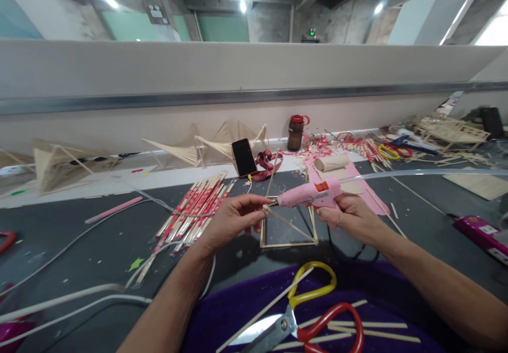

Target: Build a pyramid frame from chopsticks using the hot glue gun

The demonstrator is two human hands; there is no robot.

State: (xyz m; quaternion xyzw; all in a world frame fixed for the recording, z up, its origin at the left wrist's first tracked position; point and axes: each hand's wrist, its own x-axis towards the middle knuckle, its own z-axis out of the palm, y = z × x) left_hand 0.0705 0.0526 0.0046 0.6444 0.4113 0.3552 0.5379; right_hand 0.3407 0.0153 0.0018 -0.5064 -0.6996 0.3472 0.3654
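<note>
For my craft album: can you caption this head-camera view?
Right hand aims a pink glue gun at a stick frame pinched by the left hand.

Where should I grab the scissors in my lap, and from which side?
Take the scissors by the handle loops, yellow and red, probably from the right. The loops lie open and uppermost on the purple cloth, while the blades point lower left toward the left arm. The right hand holds the glue gun and the left hand pinches the stick frame.
</note>
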